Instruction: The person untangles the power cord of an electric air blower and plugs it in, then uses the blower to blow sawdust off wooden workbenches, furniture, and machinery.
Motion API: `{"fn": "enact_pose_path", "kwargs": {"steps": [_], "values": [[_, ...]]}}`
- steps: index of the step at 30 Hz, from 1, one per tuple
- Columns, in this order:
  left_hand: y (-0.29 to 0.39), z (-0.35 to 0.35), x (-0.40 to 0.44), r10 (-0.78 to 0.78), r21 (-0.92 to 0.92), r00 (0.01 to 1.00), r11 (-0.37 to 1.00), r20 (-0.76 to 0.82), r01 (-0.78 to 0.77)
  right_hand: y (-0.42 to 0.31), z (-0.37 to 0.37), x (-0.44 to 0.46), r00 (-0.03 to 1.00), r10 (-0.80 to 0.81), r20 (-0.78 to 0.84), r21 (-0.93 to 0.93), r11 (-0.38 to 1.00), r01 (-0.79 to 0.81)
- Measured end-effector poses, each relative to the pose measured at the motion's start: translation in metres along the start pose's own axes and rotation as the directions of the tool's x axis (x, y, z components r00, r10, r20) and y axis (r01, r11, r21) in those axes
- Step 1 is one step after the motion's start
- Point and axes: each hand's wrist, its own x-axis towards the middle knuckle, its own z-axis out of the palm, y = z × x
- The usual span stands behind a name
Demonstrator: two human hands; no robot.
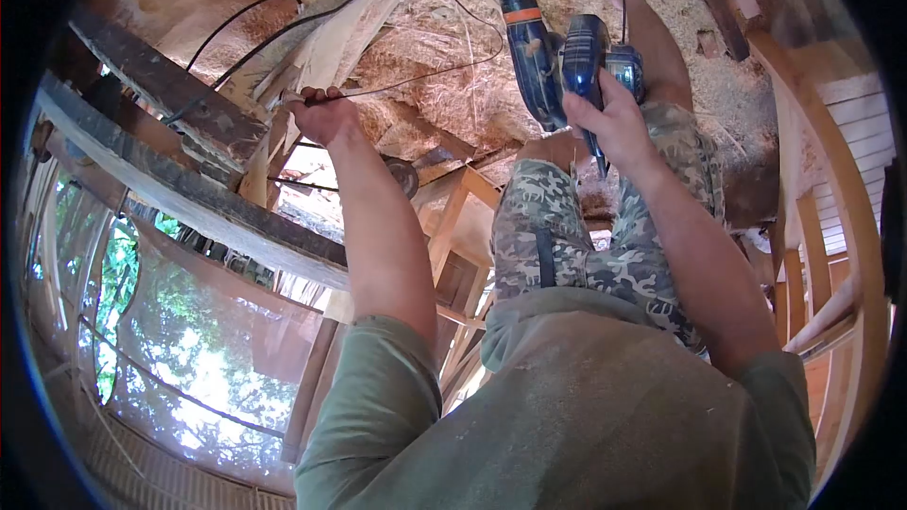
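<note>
Blower [534, 61]: right hand's [619, 127] fingers gripping, long axis running forward-left from them. Cord [354, 93]: left hand's [326, 120] fingers closed around it.

Floor [697, 14]: sawdust-strewn, 1 o'clock
Beam [194, 194]: long, 9 o'clock
Sheet [213, 321]: see-through, 8 o'clock
Frame [862, 227]: wooden, 3 o'clock

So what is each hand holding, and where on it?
The right hand holds the blue power tool by what looks like its handle; the left hand grips a thin cord near its end.
</note>
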Motion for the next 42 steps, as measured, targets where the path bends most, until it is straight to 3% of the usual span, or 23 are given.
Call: {"fn": "enact_pose_path", "kwargs": {"steps": [1,3,7,9,10,12,14,16,18,19,21,26,27,28,30,31,32,33,36,40,42], "values": [[0.001,-0.001,0.002,0.001,-0.003,1.0,1.0,0.001,-0.001,0.002,0.004,-0.001,1.0,-0.003,0.001,-0.002,1.0,0.003],[0.0,-0.002,0.005,0.045,-0.054,0.998,0.997,-0.034,-0.047,0.004,0.012,-0.002,0.979,-0.203,-0.004,0.034,0.979,0.203],[0.0,-0.006,0.014,0.047,0.013,0.997,0.999,-0.065,-0.046,0.0,0.007,-0.003,0.983,-0.18,0.031,-0.104,0.978,0.182],[-0.001,-0.006,0.02,0.059,0.012,0.996,0.998,-0.069,-0.058,-0.02,0.003,-0.004,0.994,0.097,0.046,0.025,0.995,-0.098],[0.001,-0.009,0.022,0.057,0.008,0.996,0.998,-0.072,-0.056,-0.017,0.004,-0.004,0.994,0.096,0.046,0.02,0.995,-0.097],[0.012,0.005,0.001,0.061,-0.009,0.989,0.998,-0.136,-0.062,-0.006,0.009,-0.003,0.998,-0.058,0.033,0.059,0.997,0.056],[0.014,0.014,-0.005,0.058,-0.052,0.988,0.996,-0.145,-0.067,-0.001,0.011,-0.003,0.998,-0.052,0.03,0.025,0.998,0.051],[0.01,0.024,0.001,0.1,-0.034,0.953,0.993,-0.284,-0.115,-0.001,0.01,-0.002,0.998,-0.052,0.03,-0.016,0.999,0.052],[-0.001,0.013,0.03,0.055,-0.11,0.929,0.989,-0.365,-0.102,-0.012,0.009,-0.001,1.0,0.006,-0.004,-0.199,0.98,-0.006],[0.0,0.019,0.025,0.049,-0.094,0.898,0.991,-0.437,-0.1,-0.011,0.01,-0.001,1.0,0.009,0.0,-0.203,0.979,-0.009],[0.006,0.042,0.006,0.054,-0.06,0.852,0.993,-0.521,-0.1,-0.008,0.014,0.001,0.998,0.051,-0.034,0.02,0.999,-0.05],[0.008,0.064,-0.011,0.058,-0.041,0.761,0.993,-0.646,-0.11,-0.009,0.02,0.005,1.0,0.004,-0.012,-0.081,0.997,-0.005],[0.019,0.072,-0.02,-0.036,-0.134,0.724,0.988,-0.689,-0.078,-0.008,0.024,0.004,1.0,-0.014,-0.016,-0.082,0.997,0.012],[0.015,0.076,-0.019,-0.033,-0.13,0.725,0.988,-0.688,-0.079,-0.005,0.024,0.007,1.0,-0.015,-0.01,-0.088,0.996,0.015],[0.008,0.074,-0.016,-0.038,-0.135,0.72,0.988,-0.693,-0.078,0.001,0.02,0.008,0.991,0.128,-0.024,-0.127,0.983,-0.13],[0.005,0.065,-0.015,-0.023,-0.108,0.786,0.993,-0.618,-0.056,0.004,0.02,0.007,0.991,0.135,-0.02,-0.14,0.981,-0.136],[0.005,0.057,-0.012,-0.01,-0.081,0.845,0.996,-0.535,-0.04,0.005,0.021,0.006,0.993,0.12,-0.002,-0.138,0.983,-0.119],[0.004,0.048,-0.005,-0.015,-0.094,0.842,0.995,-0.539,-0.043,0.004,0.022,0.008,0.995,0.097,0.015,-0.137,0.986,-0.094],[0.005,0.021,0.008,0.079,0.029,0.965,0.997,-0.25,-0.075,0.003,0.024,0.005,0.997,0.011,0.075,-0.108,0.994,-0.003],[0.016,0.013,-0.001,0.088,0.008,0.951,0.996,-0.298,-0.089,-0.011,0.034,0.002,0.992,-0.08,0.093,-0.108,0.99,0.09],[0.015,0.001,0.006,0.067,-0.048,0.967,0.996,-0.247,-0.081,-0.019,0.041,-0.001,0.991,-0.111,0.07,-0.061,0.991,0.115]]}}
